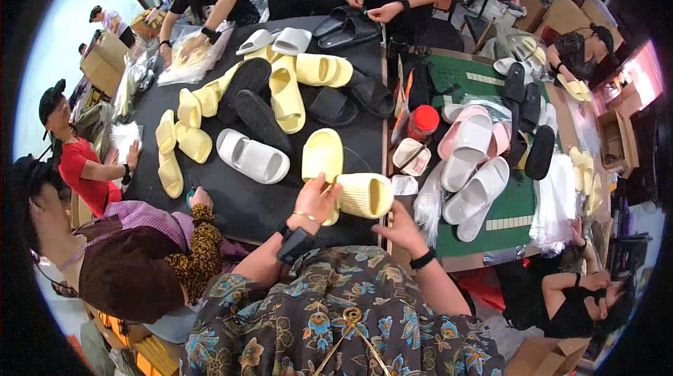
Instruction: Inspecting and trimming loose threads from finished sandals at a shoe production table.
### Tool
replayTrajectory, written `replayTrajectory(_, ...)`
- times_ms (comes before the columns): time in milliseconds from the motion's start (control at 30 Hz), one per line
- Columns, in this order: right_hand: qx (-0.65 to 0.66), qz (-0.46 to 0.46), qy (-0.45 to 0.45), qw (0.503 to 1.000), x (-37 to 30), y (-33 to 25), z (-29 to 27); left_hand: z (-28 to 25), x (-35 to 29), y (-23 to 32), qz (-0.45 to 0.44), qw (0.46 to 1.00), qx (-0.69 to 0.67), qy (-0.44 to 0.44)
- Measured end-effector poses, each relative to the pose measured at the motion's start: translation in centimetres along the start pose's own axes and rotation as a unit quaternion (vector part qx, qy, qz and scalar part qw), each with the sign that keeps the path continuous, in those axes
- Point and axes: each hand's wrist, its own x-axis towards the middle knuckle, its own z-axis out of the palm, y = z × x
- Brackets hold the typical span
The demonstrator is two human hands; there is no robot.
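Note:
Close in front of me at the table edge, my left hand (313, 202) grips one end of a ribbed yellow slipper (361, 195), which lies sideways. Another yellow slipper (322, 154) is just beyond it, partly covered by my fingers and the first slipper. My right hand (406, 229) holds nothing; its fingers are apart beside the right end of the sideways slipper. A pair of white slippers (252, 156) rests to the left of my hands. Farther off are a dark slipper (263, 120) and a long yellow slipper (284, 96).
More yellow slippers (193, 143) spread over the black table (210, 215). On the right, a green mat (449, 236) bears white slippers (468, 152) and plastic bags (554, 201). A red-lidded jar (423, 122) stands between. Several people work around the tables, one close at my left.

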Motion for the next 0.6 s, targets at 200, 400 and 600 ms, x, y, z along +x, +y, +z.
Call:
replayTrajectory(200,0.22,0.022,0.139,0.965,3.6,4.4,3.3,1.6,-2.0,-0.5,0.018,0.991,0.114,0.063)
replayTrajectory(400,0.242,0.047,0.105,0.964,6.5,2.8,-0.1,-0.7,-3.0,1.4,0.066,0.956,0.271,0.086)
replayTrajectory(600,-0.104,-0.001,0.156,0.982,8.7,7.8,1.0,-5.0,-0.9,-0.4,0.087,0.813,0.575,0.03)
